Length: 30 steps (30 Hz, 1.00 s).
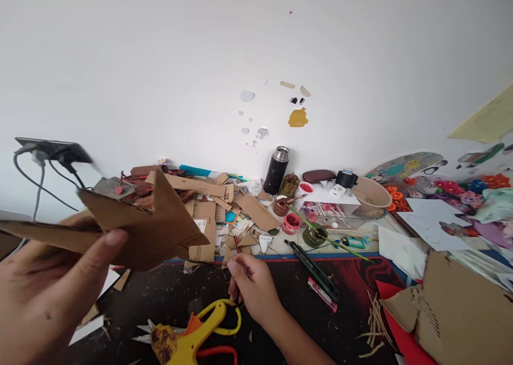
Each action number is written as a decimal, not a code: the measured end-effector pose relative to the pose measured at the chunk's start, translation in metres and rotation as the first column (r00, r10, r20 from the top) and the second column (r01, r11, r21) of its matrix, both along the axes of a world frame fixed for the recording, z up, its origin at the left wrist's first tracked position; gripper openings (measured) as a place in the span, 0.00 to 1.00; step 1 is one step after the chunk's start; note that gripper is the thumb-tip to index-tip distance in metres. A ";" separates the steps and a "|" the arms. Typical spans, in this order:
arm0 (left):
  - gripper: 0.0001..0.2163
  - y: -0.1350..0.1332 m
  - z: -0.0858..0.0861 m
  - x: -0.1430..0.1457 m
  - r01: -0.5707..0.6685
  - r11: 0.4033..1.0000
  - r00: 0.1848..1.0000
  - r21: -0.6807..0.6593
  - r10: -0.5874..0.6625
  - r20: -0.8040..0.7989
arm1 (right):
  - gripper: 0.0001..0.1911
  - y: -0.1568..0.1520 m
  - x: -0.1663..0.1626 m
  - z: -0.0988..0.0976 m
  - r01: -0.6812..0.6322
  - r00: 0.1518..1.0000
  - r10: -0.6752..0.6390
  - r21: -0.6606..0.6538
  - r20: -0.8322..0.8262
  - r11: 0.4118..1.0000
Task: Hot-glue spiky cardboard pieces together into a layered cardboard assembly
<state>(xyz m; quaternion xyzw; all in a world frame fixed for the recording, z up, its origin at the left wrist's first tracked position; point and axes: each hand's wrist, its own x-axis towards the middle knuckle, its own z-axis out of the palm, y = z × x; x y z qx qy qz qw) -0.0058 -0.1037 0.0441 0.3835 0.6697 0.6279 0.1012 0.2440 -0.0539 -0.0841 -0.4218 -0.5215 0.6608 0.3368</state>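
Plainly the weak point is the grip on the cardboard piece (148, 231). The left hand (48, 295) is closed on one edge only, thumb on the near face and fingers behind, and it holds the piece raised at the left of the view, above the dark mat (180, 290), with its pointed end jutting toward the heap of cardboard scraps (208, 204). Held so far from its middle, the sheet could, I judge, sag, crease along its fluting or slip free and drop among the scraps, where it would be hard to pick out. The right hand (254, 287) sits low over the mat, fingers curled, with thumb and forefinger close together just beside the loop of the yellow-handled tool (192, 333); I cannot tell whether it pinches anything. Since the view is tilted up toward the wall, that hand works near the lower edge of sight, and a careless reach could meet the black utility knife (315, 271) lying near on its right; I cannot tell whether its blade is out. A wide swing of the cardboard could also catch the cables (36, 186) hanging from the wall socket (54, 148) just behind it, or reach the open red paint pot (291, 223) past the mat's far edge and tip it.
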 end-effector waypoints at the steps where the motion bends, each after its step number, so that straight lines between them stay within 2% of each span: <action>1: 0.21 0.002 0.000 -0.002 -0.029 0.999 1.000 -0.020 0.029 -0.003 | 0.38 0.000 0.000 0.000 0.000 1.000 0.000 0.000 0.008 1.000; 3: 0.23 0.007 0.000 -0.003 0.000 0.997 0.999 -0.074 -0.003 -0.040 | 0.38 0.000 0.000 -0.001 0.001 1.000 -0.002 0.005 0.017 1.000; 5: 0.21 0.014 -0.003 -0.001 0.140 0.985 0.984 -0.105 -0.150 -0.098 | 0.38 0.000 0.000 -0.001 0.005 1.000 -0.005 0.010 0.021 1.000; 7: 0.17 0.023 -0.009 0.002 0.314 0.945 0.928 -0.089 -0.325 -0.180 | 0.38 -0.001 0.000 -0.002 0.012 1.000 -0.012 0.011 0.019 1.000; 10: 0.11 0.036 -0.021 0.007 0.477 0.873 0.799 -0.096 -0.477 -0.366 | 0.38 0.000 -0.001 -0.003 0.021 1.000 -0.022 0.014 0.010 1.000; 13: 0.08 0.044 -0.032 0.008 0.511 0.855 0.706 -0.086 -0.475 -0.525 | 0.36 0.000 -0.001 -0.002 0.019 1.000 -0.019 0.026 0.005 0.999; 15: 0.09 0.045 -0.036 0.009 0.557 0.826 0.650 -0.087 -0.498 -0.574 | 0.35 0.000 -0.001 -0.001 0.013 1.000 -0.014 0.029 0.008 0.999; 20: 0.16 0.039 -0.038 0.010 0.601 0.780 0.511 -0.174 -0.543 -0.667 | 0.34 -0.002 0.000 -0.001 0.015 0.999 -0.017 0.065 0.032 0.998; 24: 0.26 0.037 -0.042 0.007 0.592 0.776 0.369 -0.217 -0.500 -0.783 | 0.33 -0.003 0.001 0.000 0.004 0.999 -0.008 0.083 0.048 0.997; 26: 0.27 0.037 -0.044 0.007 0.579 0.787 0.337 -0.212 -0.468 -0.817 | 0.33 -0.003 0.001 -0.001 -0.001 0.998 -0.004 0.092 0.056 0.996; 30: 0.26 0.038 -0.047 0.007 0.570 0.793 0.344 -0.214 -0.467 -0.814 | 0.32 -0.004 0.001 -0.002 -0.006 0.997 -0.004 0.122 0.080 0.993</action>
